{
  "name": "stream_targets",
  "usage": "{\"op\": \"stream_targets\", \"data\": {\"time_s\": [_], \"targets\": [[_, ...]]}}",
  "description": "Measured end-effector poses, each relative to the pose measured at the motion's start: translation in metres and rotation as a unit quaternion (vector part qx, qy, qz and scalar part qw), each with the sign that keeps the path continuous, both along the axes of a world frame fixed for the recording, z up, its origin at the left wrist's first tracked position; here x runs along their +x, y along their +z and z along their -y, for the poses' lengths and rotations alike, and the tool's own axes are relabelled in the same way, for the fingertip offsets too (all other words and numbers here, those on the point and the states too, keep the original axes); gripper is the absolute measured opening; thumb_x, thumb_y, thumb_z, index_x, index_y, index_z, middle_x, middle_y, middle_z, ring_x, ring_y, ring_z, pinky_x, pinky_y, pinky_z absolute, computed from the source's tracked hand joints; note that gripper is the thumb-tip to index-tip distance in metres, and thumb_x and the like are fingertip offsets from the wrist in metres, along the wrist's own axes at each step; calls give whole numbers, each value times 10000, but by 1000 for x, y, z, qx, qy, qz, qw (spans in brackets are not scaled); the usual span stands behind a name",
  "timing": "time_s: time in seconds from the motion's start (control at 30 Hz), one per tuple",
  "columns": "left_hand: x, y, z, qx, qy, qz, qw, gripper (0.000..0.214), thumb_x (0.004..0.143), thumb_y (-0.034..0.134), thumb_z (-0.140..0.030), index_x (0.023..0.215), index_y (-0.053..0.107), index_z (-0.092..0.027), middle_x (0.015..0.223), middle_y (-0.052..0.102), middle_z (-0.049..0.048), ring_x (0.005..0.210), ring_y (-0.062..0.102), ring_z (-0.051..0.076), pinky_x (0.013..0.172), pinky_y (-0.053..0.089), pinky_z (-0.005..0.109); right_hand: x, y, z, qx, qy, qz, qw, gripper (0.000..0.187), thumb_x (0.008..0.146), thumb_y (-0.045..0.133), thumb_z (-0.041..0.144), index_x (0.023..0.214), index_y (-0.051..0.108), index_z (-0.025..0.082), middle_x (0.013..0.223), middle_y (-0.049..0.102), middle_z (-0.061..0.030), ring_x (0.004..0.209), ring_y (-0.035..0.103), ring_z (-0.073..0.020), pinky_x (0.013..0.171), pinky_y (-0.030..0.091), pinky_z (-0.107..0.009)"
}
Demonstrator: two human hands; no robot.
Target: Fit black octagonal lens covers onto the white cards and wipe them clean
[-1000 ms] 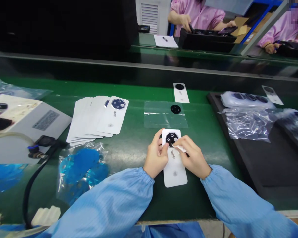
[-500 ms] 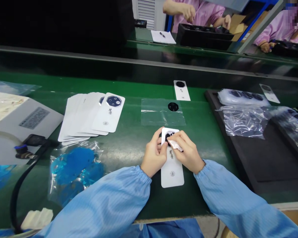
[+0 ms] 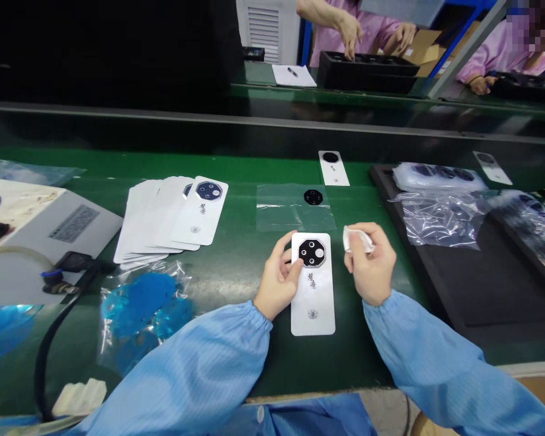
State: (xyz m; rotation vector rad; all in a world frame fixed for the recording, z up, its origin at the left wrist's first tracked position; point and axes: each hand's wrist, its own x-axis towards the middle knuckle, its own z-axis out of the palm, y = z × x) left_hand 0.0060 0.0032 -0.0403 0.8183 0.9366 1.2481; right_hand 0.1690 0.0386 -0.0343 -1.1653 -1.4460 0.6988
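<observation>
The left hand (image 3: 278, 280) pins a white display card (image 3: 312, 312) to the green bench mat (image 3: 249, 357), its fingers curled narrowly at the card's left edge and its thumb on the card's face, just below a black octagonal camera-lens cover (image 3: 311, 252). The right hand (image 3: 370, 264) is off the card, just beside it, with its fingers closed on a folded white cloth (image 3: 356, 239). Ahead lies a clear plastic sheet (image 3: 277, 209) bearing a second black lens cover (image 3: 313, 197). A fanned stack of similar cards (image 3: 140, 221) lies to the left.
</observation>
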Motion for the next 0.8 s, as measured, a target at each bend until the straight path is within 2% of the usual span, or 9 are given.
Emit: {"op": "stream_targets", "data": {"time_s": [0.07,0.17,0.3,0.4,0.47,0.5,0.57,0.67,0.8], "targets": [[-1,3,1,8,-11,9,1000,663,819,663,-289,1372,326,-148,1145,662,152,822,699,198,654,554,260,8,-2,-5,-21,-34,-33,999,115,957,475,340,991,500,233,724,429,34,460,375,-69,340,300,-187],[-1,1,2,19,-19,2,1000,668,851,620,-280,1410,272,-171,1211,626,164,891,695,224,684,569,294,16,-9,-16,-52,-46,-48,996,171,938,492,394,973,493,227,734,477,29,461,404,-70,337,320,-181],[0,-14,7,61,-2,-161,985,611,897,492,-206,1447,229,-194,1366,498,171,1100,628,255,864,548,375,21,-17,-29,-62,-62,-15,996,203,924,489,404,989,520,214,711,507,26,474,452,-88,389,389,-207],[-1,-19,11,128,46,-309,941,645,836,522,-118,1432,288,-191,1519,276,146,1402,296,281,1137,293,454,24,-12,-36,-31,-94,36,994,224,952,414,378,1047,532,213,823,559,-14,573,516,-116,523,474,-265],[-3,-14,4,153,84,-405,897,672,803,546,-93,1423,303,-179,1560,140,139,1452,117,291,1180,156,484,25,-4,-47,-11,-95,83,992,234,940,449,366,1103,536,222,933,594,-44,723,570,-162,673,509,-335],[-2,-9,-5,163,97,-451,872,647,806,546,-94,1408,324,-172,1551,150,145,1449,119,292,1178,157,489,25,0,-56,-3,-85,109,990,245,916,504,360,1118,544,226,969,605,-52,805,582,-189,746,506,-371],[2,1,-32,176,106,-508,836,524,832,541,-112,1337,414,-171,1464,323,148,1388,286,277,1145,267,461,23,4,-80,5,-46,163,986,279,855,618,330,1110,575,225,1010,625,-56,928,584,-225,856,481,-418],[15,11,-90,174,82,-535,823,335,876,557,-165,1210,527,-176,1237,542,112,1104,576,213,949,490,369,16,-1,-117,10,19,233,972,252,879,618,305,1096,598,180,1094,621,-65,1023,582,-220,916,471,-436],[30,11,-151,120,68,-598,789,316,900,595,-315,1167,567,-150,1178,591,92,979,615,215,828,531,422,12,-19,-139,10,54,317,947,308,922,571,349,1169,571,164,1195,579,-86,1043,585,-219,894,496,-444]]}}
